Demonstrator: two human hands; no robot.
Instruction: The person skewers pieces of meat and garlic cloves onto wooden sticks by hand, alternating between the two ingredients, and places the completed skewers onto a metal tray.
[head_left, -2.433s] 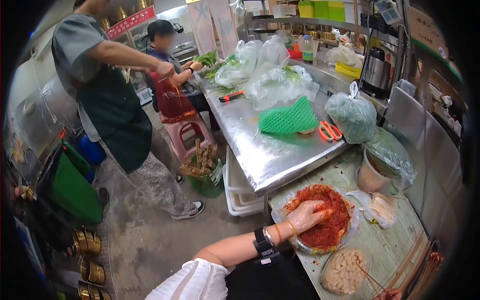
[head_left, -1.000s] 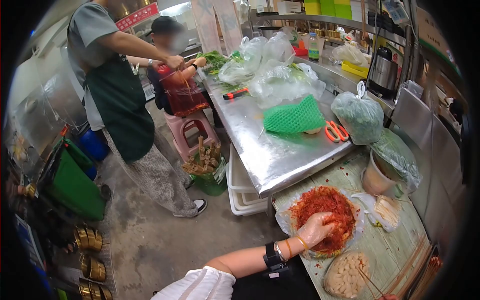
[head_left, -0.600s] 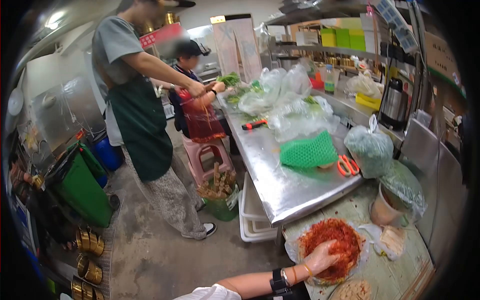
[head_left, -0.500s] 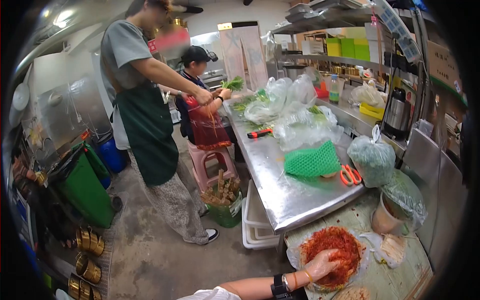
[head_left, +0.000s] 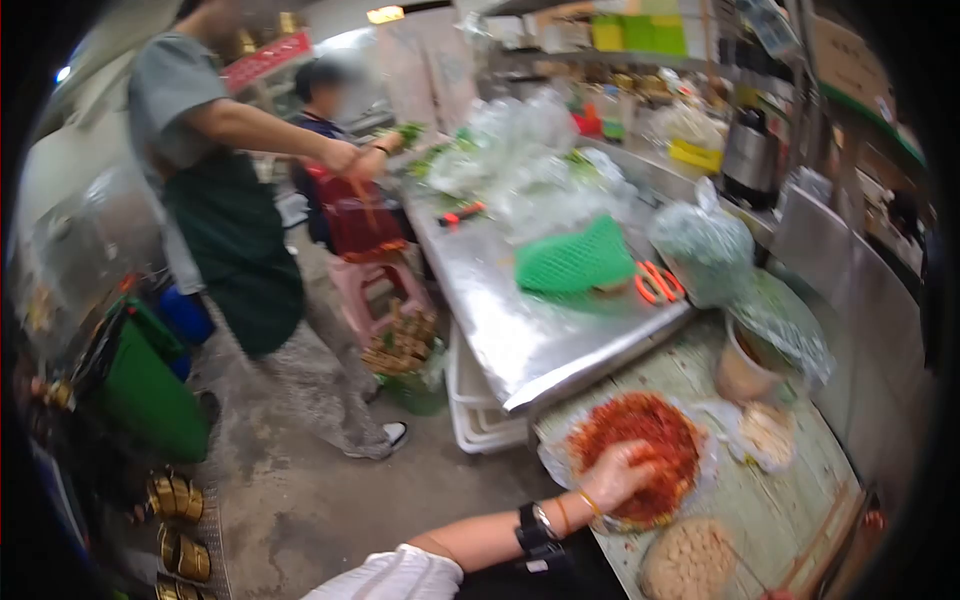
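My left hand (head_left: 618, 476), in a thin clear glove, reaches into a round bowl of coarse red chili mixture (head_left: 640, 420). Its fingers curl into the mixture and are partly smeared with red; their tips are hard to make out. A clear plastic bag (head_left: 556, 462) spreads around the bowl's edge. Close by, toward the front, lies a round heap of pale lumps (head_left: 688, 562). To the right of the chili rests a small open bag of pale strips (head_left: 765, 436). My right hand is out of the picture.
Beyond stands a steel table (head_left: 480, 310) with green netting (head_left: 570, 257), orange-handled scissors (head_left: 660, 284) and plastic bags (head_left: 540, 150). A tub (head_left: 745, 370) stands right. An aproned person (head_left: 235, 240) holds a red bag (head_left: 365, 220) beside a seated person (head_left: 318, 95).
The view has swung right and down, showing more of the pale lumps. My left hand stays in the chili mixture, its fingers slightly more raised. The standing person still holds the red bag.
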